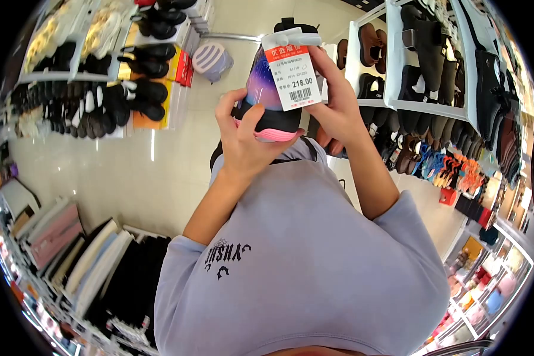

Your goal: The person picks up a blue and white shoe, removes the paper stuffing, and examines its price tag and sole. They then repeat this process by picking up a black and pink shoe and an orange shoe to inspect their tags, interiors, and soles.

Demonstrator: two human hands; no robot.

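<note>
A sneaker [266, 86] with a blue-purple starry upper, black lower part and pink sole is held up in front of my chest. My left hand [246, 130] is closed around its left side and underside, with fingertips on the upper. A white and red price tag [295, 77] printed 218.00 covers the sneaker's right part. My right hand [338, 98] is closed at the tag's right edge, thumb low and fingers higher up. Whether its fingers also press on the sneaker behind the tag is hidden.
Shoe racks [433, 107] stand on the right, with brown and black shoes. More shoes on boxes [178, 65] are at the upper left, near a lilac slatted stool [212, 61]. Hanging clothes [101, 261] line the lower left. Pale tiled floor [130, 184] lies between.
</note>
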